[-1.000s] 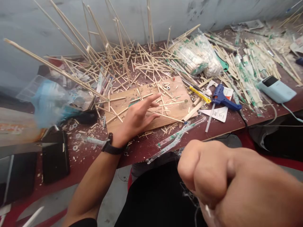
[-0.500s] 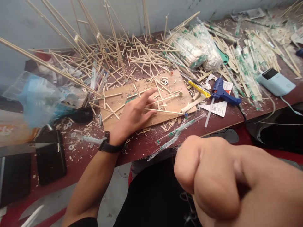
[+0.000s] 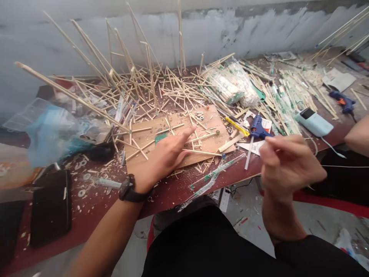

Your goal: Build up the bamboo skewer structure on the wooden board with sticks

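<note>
Left hand [image 3: 168, 152] is lying over the board [image 3: 209, 143], fingers spread, maybe touching a stick [image 3: 203, 152] there. Right hand [image 3: 288, 161] is hanging near the gun [image 3: 257, 129], fingers bent; I can't tell if it's holding anything. Careless bumps could be knocking the gun down.

One head-worn view from close above the table [image 3: 93, 217], forward and down, wall [image 3: 207, 38] across the top.

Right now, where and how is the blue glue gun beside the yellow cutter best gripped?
Grip the glue gun probably by its handle, right hand coming from the right: the handle slants out that way, clear of the glue stick.
</note>
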Demonstrator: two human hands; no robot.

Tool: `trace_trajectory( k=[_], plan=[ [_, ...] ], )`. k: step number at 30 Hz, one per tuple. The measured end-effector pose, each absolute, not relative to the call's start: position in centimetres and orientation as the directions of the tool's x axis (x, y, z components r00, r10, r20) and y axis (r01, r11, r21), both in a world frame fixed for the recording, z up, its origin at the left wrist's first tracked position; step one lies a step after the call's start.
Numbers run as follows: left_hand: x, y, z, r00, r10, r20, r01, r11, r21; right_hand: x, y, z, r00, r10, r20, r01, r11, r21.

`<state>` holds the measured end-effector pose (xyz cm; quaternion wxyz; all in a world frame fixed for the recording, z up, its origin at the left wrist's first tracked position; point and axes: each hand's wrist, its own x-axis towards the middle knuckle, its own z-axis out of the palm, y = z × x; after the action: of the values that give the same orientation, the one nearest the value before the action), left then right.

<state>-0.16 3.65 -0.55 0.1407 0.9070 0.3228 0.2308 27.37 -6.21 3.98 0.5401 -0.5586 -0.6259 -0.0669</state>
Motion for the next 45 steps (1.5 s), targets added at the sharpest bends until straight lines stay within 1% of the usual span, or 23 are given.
trace_trajectory(
  k=[2, 3, 4, 6, 9, 12, 18, 22, 27, 29, 31, 32, 34, 36, 38, 39, 41, 43, 45],
  plan=[
    [-0.1, 3.6, -0.6, 0.702, 0.631, 0.329, 0.511, -0.769, 0.384, 31.1, -4.0, 3.0, 0.193, 0.595, 0.78, 0.853, 0.291, -0.433],
    [-0.1, 3.6, -0.6, 0.704, 0.63, 0.327, 0.516, -0.771, 0.374, 33.0, -3.2, 2.6, 0.149, 0.662, 0.735, 0.89, 0.234, -0.392],
    [-0.1, 3.6, -0.5, 0.702, 0.635, 0.323, 0.527, -0.768, 0.365, 34.9, -2.7, 2.2, 0.142, 0.757, 0.637, 0.912, 0.15, -0.382],
    [0.0, 3.5, -0.5, 0.691, 0.651, 0.314, 0.547, -0.755, 0.361, 38.3, -2.1, 1.4, 0.125, 0.886, 0.446, 0.927, 0.055, -0.37],
    [-0.1, 3.4, -0.4, 0.689, 0.654, 0.312, 0.537, -0.75, 0.388, 41.5, -1.3, 0.7, 0.102, 0.966, 0.236, 0.937, -0.014, -0.349],
    [-0.2, 3.5, -0.5, 0.693, 0.643, 0.326, 0.507, -0.756, 0.413, 42.8, -0.2, 0.3, 0.049, 0.992, 0.113, 0.936, -0.006, -0.353],
    [-0.1, 3.6, -0.5, 0.667, 0.646, 0.37, 0.479, -0.753, 0.451, 43.3, 0.7, 0.3, 0.067, 0.994, 0.084, 0.924, -0.031, -0.38],
    [0.0, 3.6, -0.3, 0.659, 0.655, 0.369, 0.485, -0.746, 0.457, 43.1, 0.0, 1.0, 0.103, 0.989, 0.109, 0.904, -0.048, -0.424],
    [0.0, 3.6, -0.3, 0.647, 0.649, 0.399, 0.489, -0.756, 0.436, 42.6, 0.0, 1.8, 0.177, 0.981, 0.079, 0.907, -0.132, -0.4],
    [0.1, 3.6, -0.4, 0.641, 0.647, 0.413, 0.486, -0.759, 0.434, 42.5, 0.1, 2.0, 0.201, 0.974, 0.105, 0.896, -0.14, -0.421],
    [0.1, 3.6, -0.4, 0.632, 0.649, 0.422, 0.487, -0.757, 0.435, 42.2, -0.1, 2.3, 0.221, 0.961, 0.164, 0.871, -0.119, -0.477],
    [0.1, 3.7, -0.5, 0.628, 0.651, 0.426, 0.489, -0.756, 0.435, 41.9, -0.4, 2.6, 0.238, 0.951, 0.196, 0.843, -0.102, -0.528],
    [0.1, 3.7, -0.5, 0.618, 0.655, 0.435, 0.493, -0.754, 0.435, 41.1, -1.1, 3.3, 0.293, 0.924, 0.248, 0.737, -0.053, -0.673],
    [0.1, 3.7, -0.6, 0.609, 0.656, 0.445, 0.492, -0.753, 0.436, 39.9, -1.8, 4.1, 0.336, 0.905, 0.261, 0.562, 0.029, -0.826],
    [0.2, 3.7, -0.6, 0.594, 0.662, 0.458, 0.489, -0.749, 0.447, 38.5, -2.4, 4.8, 0.308, 0.918, 0.249, 0.375, 0.124, -0.919],
    [0.2, 3.7, -0.7, 0.584, 0.664, 0.467, 0.483, -0.747, 0.458, 37.9, -2.5, 5.0, 0.274, 0.932, 0.236, 0.29, 0.153, -0.945],
    [0.2, 3.6, -0.7, 0.562, 0.667, 0.49, 0.462, -0.744, 0.483, 37.0, -2.3, 5.0, 0.183, 0.965, 0.186, 0.157, 0.158, -0.975],
    [0.3, 3.6, -0.6, 0.54, 0.663, 0.518, 0.426, -0.746, 0.512, 36.6, -1.8, 4.5, 0.086, 0.986, 0.142, 0.083, 0.135, -0.987],
    [0.3, 3.5, -0.5, 0.522, 0.652, 0.551, 0.377, -0.755, 0.536, 36.3, -1.1, 3.8, -0.021, 0.994, 0.107, 0.05, 0.108, -0.993]
  ],
)
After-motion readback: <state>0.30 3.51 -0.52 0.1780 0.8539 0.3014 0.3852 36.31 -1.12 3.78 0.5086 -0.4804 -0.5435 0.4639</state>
